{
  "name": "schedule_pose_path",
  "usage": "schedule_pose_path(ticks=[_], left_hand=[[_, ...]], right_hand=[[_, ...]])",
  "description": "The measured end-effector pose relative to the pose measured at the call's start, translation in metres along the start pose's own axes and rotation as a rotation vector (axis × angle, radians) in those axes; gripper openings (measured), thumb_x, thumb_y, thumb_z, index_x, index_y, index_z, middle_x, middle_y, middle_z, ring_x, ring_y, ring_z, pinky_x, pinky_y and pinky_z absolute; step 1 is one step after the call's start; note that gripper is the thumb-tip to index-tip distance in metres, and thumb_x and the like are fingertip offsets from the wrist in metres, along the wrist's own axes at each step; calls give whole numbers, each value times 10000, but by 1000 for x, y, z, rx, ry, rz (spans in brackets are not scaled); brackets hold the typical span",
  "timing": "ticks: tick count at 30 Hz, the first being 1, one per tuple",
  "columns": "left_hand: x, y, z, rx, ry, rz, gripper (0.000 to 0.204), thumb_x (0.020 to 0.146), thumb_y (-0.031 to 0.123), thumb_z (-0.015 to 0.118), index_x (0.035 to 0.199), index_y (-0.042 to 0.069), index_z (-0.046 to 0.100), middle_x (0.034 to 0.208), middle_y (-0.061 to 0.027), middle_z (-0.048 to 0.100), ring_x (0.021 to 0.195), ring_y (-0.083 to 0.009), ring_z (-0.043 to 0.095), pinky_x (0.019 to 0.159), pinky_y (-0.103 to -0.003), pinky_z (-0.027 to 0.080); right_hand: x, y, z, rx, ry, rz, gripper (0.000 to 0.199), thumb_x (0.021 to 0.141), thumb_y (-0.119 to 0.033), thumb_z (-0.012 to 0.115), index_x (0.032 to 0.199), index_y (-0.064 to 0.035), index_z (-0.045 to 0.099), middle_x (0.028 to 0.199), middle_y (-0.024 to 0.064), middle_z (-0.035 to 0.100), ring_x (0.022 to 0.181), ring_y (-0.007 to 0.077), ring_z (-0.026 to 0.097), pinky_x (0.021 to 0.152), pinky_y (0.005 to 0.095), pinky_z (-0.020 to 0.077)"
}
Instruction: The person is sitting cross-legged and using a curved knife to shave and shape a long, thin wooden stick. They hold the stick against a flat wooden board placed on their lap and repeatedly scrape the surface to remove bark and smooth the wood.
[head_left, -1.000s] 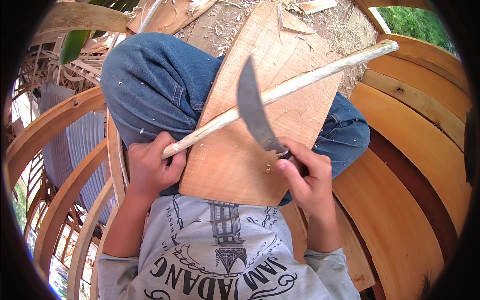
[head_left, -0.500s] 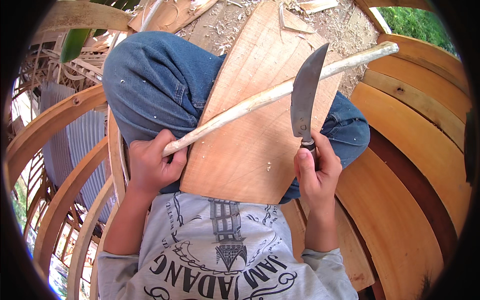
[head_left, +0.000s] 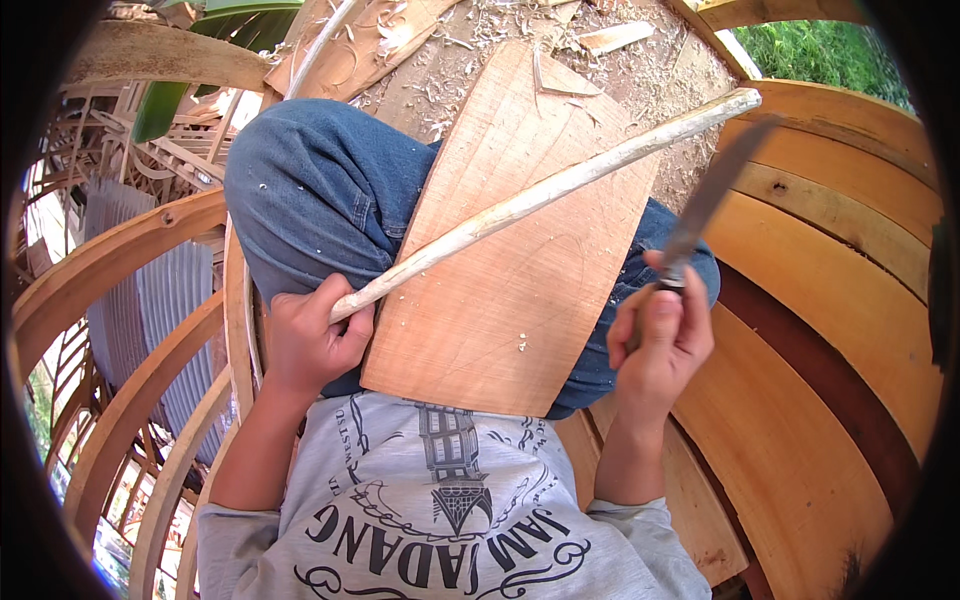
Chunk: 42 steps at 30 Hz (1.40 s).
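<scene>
A long pale peeled stick slants up to the right across my lap. My left hand is closed round its near end, close to my left knee. Beneath the stick a broad wooden board lies over my crossed legs, with a few small chips on it. In my right hand is a knife with a wide blade and a dark handle. Its blade, smeared by motion, points up and to the right, apart from the stick in the picture.
Curved wooden ribs rise on my left, with corrugated sheeting beyond. Overlapping planks line my right side. Wood shavings cover the floor ahead, where a bent strip touches the board's far end.
My right hand has moved right, and the knife has swung from upright over the stick to tilted rightward, away from it. The stick's far end shifted slightly left.
</scene>
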<state>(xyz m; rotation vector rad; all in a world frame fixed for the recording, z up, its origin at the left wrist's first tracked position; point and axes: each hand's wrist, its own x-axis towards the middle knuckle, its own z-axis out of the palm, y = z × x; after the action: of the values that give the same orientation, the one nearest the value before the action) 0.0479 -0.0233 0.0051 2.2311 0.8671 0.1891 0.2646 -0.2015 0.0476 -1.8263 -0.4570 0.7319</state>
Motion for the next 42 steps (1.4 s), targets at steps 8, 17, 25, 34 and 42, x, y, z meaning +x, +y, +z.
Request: schedule_pose_path(ticks=[8, 17, 25, 34, 42], left_hand=[[4, 2, 1, 30, 11, 22, 213, 729, 89, 661, 606, 67, 489, 430, -74, 447, 380, -259, 513, 398, -333, 383], [4, 0, 4, 33, 12, -1, 222, 713, 88, 667, 589, 73, 483, 416, -65, 426, 369, -240, 507, 388, -334, 380], [1, -1, 4, 57, 29, 25, 249, 736, 49, 658, 589, 60, 457, 424, -58, 396, 343, -200, 452, 385, -305, 332], [1, 0, 5, 65, 28, 10, 201, 690, 67, 671, 602, 72, 490, 453, -68, 484, 390, -244, 532, 405, -325, 395], [3, -2, 0, 80, -8, 30, 205, 682, 87, 683, 607, 81, 492, 457, -71, 490, 390, -236, 531, 404, -329, 392]], right_hand=[[1, 3, -8, 53, 32, 32, 319, 846, -21, 628, 1149, 53, 561, 627, 1, 500, 529, 25, 393, 483, 197, 303], [-1, 13, 0, -124, -79, 48, 308, 847, -26, 624, 1140, 50, 567, 659, 0, 515, 556, 19, 403, 505, 184, 313], [0, 19, -1, -179, -189, -56, 323, 936, -142, 539, 1217, 17, 526, 611, 15, 501, 464, 40, 408, 405, 178, 290], [-7, 22, 5, -47, -86, -39, 339, 972, -201, 459, 1210, 36, 504, 579, -5, 449, 405, 31, 372, 366, 176, 285], [-7, 5, 14, -272, -404, -20, 282, 835, -44, 652, 1107, 14, 608, 684, 51, 601, 522, 73, 488, 502, 199, 385]])
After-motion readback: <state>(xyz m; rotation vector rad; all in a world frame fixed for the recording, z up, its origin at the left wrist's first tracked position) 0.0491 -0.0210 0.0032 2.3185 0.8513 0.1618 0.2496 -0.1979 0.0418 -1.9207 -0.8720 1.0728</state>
